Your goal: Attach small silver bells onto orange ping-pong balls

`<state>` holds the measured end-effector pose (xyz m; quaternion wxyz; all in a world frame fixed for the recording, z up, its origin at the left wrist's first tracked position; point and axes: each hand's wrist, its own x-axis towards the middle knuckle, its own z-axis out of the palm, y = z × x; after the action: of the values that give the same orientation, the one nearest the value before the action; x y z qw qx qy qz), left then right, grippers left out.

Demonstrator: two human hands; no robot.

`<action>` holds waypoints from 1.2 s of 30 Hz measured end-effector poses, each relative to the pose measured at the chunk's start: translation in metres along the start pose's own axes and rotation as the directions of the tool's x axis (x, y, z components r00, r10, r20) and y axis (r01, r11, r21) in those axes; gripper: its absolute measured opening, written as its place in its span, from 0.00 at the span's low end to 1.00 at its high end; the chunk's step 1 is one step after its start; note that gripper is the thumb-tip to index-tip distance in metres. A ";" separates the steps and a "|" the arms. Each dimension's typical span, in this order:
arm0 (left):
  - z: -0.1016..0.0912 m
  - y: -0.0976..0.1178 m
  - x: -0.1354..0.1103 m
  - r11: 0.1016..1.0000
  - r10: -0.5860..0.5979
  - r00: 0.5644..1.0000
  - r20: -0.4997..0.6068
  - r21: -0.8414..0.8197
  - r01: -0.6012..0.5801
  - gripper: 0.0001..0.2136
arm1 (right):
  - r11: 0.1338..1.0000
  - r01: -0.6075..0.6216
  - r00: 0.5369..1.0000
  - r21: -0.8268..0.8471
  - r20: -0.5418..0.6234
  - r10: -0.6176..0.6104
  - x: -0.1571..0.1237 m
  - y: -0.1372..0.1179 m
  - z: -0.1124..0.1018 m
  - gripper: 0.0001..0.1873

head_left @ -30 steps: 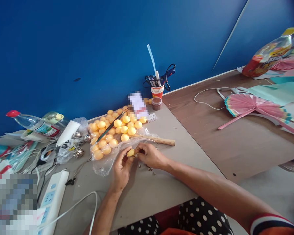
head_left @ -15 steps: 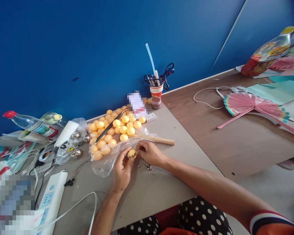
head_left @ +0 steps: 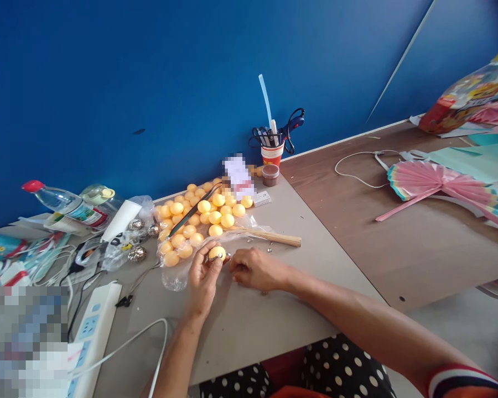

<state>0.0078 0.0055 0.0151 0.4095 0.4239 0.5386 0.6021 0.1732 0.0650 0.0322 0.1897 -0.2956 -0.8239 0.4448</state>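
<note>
My left hand (head_left: 203, 276) grips a small orange ball (head_left: 216, 253) between thumb and fingers, just in front of a clear plastic bag (head_left: 178, 273). Behind it lies a heap of several more orange balls (head_left: 203, 218). My right hand (head_left: 253, 270) rests on the grey table (head_left: 249, 320) right beside the left hand, fingers curled down over small metal beads (head_left: 269, 250) scattered there; what they pinch is too small to name. A bundle of wooden sticks (head_left: 274, 237) lies just behind the right hand.
A paper cup (head_left: 273, 153) with scissors and pens stands at the blue wall. Water bottles (head_left: 66, 204), silver bells (head_left: 136, 253), cables and a white power strip (head_left: 91, 331) crowd the left. A pink paper fan (head_left: 431, 185) and a snack bag (head_left: 465, 99) lie on the brown table at right.
My right hand has come off the ball and dropped to the table beside it. My left hand now holds the ball alone, slightly higher. The view shifted a little.
</note>
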 end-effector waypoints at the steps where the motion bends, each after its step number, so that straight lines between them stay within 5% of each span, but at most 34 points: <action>1: 0.000 0.000 0.000 1.000 -0.008 1.000 -0.003 0.012 0.008 0.19 | 0.994 0.059 0.997 -0.089 0.049 -0.055 -0.002 0.000 0.002 0.06; 6: 0.003 0.003 0.000 0.999 -0.012 1.000 -0.026 0.045 0.013 0.18 | 0.873 0.224 0.959 -0.433 0.259 -0.118 -0.005 0.000 0.006 0.08; 16: 0.006 0.004 -0.001 0.996 -0.028 1.000 -0.009 0.082 0.028 0.17 | 0.816 0.277 0.951 -0.508 0.269 -0.155 -0.004 0.002 0.007 0.09; 27: 0.007 0.005 0.000 0.994 -0.030 0.999 -0.015 0.102 0.031 0.18 | 0.813 0.279 0.955 -0.512 0.236 -0.179 -0.003 0.007 0.014 0.06; 32: 0.006 0.003 0.000 0.995 -0.013 1.000 -0.024 0.095 0.015 0.18 | 0.889 0.176 0.981 -0.422 0.151 -0.123 -0.004 0.000 0.004 0.06; 36: 0.004 0.003 -0.001 0.995 -0.006 1.000 -0.027 0.099 0.008 0.17 | 0.981 0.020 1.000 -0.194 0.018 -0.017 -0.001 0.003 0.002 0.05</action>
<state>0.0123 0.0054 0.0181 0.3829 0.4336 0.5747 0.5789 0.1742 0.0643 0.0284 0.1575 -0.3017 -0.8674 0.3631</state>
